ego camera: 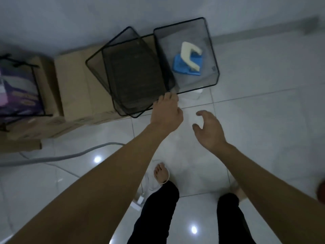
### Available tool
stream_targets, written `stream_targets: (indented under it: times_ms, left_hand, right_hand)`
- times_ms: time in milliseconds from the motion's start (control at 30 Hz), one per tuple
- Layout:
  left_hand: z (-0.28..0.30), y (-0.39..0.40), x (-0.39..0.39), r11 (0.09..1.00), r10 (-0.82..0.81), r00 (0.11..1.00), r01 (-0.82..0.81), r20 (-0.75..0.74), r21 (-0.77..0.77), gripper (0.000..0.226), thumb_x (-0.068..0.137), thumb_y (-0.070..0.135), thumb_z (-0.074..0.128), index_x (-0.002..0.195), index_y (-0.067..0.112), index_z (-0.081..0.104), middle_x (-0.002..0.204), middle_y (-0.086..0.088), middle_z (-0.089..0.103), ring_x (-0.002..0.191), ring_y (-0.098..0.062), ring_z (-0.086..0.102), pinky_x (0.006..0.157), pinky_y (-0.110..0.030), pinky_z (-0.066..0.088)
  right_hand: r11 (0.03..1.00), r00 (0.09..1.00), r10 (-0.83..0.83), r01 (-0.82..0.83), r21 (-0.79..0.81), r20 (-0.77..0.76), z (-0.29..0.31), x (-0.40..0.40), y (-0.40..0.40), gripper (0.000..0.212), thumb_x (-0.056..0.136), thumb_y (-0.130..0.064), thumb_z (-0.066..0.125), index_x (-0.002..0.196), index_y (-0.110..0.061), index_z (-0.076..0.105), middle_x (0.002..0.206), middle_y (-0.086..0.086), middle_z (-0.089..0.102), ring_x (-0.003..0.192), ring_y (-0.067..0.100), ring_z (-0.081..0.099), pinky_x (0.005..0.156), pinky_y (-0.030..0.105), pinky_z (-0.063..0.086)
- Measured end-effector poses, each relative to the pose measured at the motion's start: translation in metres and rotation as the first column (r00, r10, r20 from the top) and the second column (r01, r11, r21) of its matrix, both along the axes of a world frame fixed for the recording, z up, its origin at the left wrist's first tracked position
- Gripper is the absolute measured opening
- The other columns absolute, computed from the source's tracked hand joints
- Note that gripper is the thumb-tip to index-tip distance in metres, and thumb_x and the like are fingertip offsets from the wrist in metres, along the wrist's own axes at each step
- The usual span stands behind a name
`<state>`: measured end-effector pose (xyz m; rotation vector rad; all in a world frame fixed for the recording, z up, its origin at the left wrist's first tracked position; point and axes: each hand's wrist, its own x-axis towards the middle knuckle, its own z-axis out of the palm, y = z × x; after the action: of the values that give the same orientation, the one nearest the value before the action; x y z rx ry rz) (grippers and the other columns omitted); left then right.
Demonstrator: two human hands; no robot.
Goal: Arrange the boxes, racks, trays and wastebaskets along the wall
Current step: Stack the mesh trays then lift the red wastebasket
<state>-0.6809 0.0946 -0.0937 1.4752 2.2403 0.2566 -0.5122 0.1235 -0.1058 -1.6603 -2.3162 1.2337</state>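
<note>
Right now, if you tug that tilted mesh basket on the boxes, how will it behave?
The mesh basket looks light and stiff, being thin wire. It overhangs the cardboard boxes, so it may tip off. The left hand touches its corner.

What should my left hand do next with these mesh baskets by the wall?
Probably straighten the skewed mesh basket: your left hand is at its near corner, and it sits crooked over another beside the right basket. Whether the fingers grip the rim is unclear.

A single head-worn wide-angle camera looks steeply down past both outstretched arms, close above the left hand (166,110) at a mesh wastebasket's (133,71) rim.
</note>
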Motion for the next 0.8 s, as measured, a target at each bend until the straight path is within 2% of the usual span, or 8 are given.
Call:
stream_targets:
  times_ms: [133,267,467,700,800]
  left_hand:
    - [0.02,0.024,0.047,0.994,-0.104,0.995,0.104,0.001,-0.045,0.032,0.092,0.023,0.049,0.122,0.012,0.053,0.124,-0.01,0.054,0.112,-0.028,0.051,0.097,-0.041,0.043]
    - [0.024,0.027,0.107,0.964,-0.245,0.969,0.247,0.025,-0.104,0.034,0.094,0.023,0.048,0.126,0.011,0.05,0.126,-0.009,0.052,0.111,-0.026,0.05,0.092,-0.04,0.046]
    - [0.016,0.005,0.205,0.899,-0.399,0.912,0.409,0.093,-0.155,0.038,0.096,0.027,0.048,0.131,0.012,0.048,0.13,-0.008,0.049,0.114,-0.025,0.048,0.089,-0.036,0.043]
    - [0.028,-0.021,0.32,0.825,-0.53,0.839,0.544,0.124,-0.154,0.039,0.096,0.026,0.047,0.132,0.012,0.047,0.132,-0.009,0.049,0.114,-0.026,0.048,0.092,-0.037,0.043]
    - [0.032,-0.029,0.364,0.788,-0.581,0.806,0.592,0.113,-0.17,0.039,0.095,0.024,0.048,0.131,0.011,0.048,0.131,-0.009,0.05,0.113,-0.027,0.049,0.091,-0.039,0.044]
  right_hand:
    - [0.993,0.994,-0.106,0.108,-0.055,0.042,0.014,0.055,-0.007,0.041,0.093,-0.019,0.061,0.133,-0.011,0.053,0.131,0.008,0.057,0.117,0.022,0.054,0.093,0.023,0.038]
    - [0.964,0.968,-0.245,0.25,-0.097,0.06,0.015,0.115,-0.021,0.039,0.093,-0.022,0.06,0.131,-0.015,0.054,0.131,0.004,0.058,0.115,0.02,0.057,0.093,0.024,0.041]
    - [0.88,0.892,-0.448,0.451,-0.146,0.057,0.014,0.216,-0.064,0.038,0.093,-0.022,0.06,0.13,-0.015,0.055,0.13,0.002,0.059,0.114,0.018,0.057,0.088,0.021,0.038]
    - [0.77,0.786,-0.614,0.615,-0.167,0.066,0.028,0.336,-0.121,0.034,0.093,-0.021,0.062,0.127,-0.015,0.057,0.126,0.001,0.061,0.102,0.012,0.054,0.083,0.019,0.037]
    - [0.713,0.728,-0.682,0.683,-0.161,0.068,0.032,0.383,-0.142,0.033,0.093,-0.021,0.062,0.125,-0.014,0.058,0.123,0.001,0.062,0.103,0.016,0.058,0.082,0.02,0.038]
